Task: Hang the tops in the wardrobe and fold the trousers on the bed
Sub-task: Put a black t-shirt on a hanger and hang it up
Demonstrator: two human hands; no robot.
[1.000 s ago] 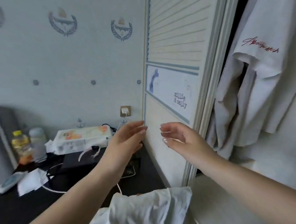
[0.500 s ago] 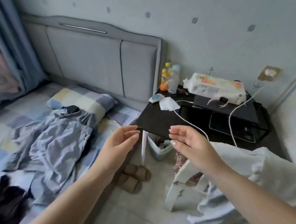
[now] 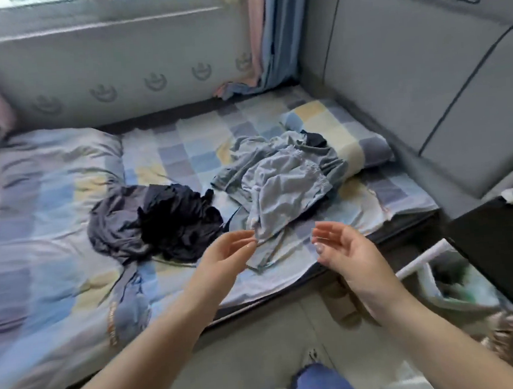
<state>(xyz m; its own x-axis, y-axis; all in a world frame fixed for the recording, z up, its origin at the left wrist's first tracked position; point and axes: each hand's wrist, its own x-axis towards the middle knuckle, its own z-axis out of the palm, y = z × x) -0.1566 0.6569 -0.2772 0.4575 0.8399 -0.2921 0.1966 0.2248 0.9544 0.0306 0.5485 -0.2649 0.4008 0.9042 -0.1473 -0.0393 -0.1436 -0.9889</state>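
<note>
Two heaps of clothes lie on the bed [image 3: 57, 269] with its checked blue and yellow cover. A light blue-grey crumpled garment [image 3: 282, 189] spreads near the pillow, reaching the bed's near edge. Left of it sits a dark pile of navy and black garments [image 3: 157, 222]. My left hand [image 3: 223, 260] and my right hand [image 3: 341, 249] hover empty over the bed's near edge, palms facing each other, fingers relaxed. Both hands are just in front of the light garment's lower end. The wardrobe is out of view.
A checked pillow [image 3: 345, 136] lies against the grey padded headboard [image 3: 423, 76]. A black bedside table [image 3: 502, 253] stands at right with a white bin [image 3: 447, 290] below it. Slippers [image 3: 345, 303] sit on the floor by the bed. Curtains [image 3: 271, 35] hang at the window.
My view has swung left from the wardrobe, past the bedside table, to the bed. Both hands stayed empty and apart in front of me.
</note>
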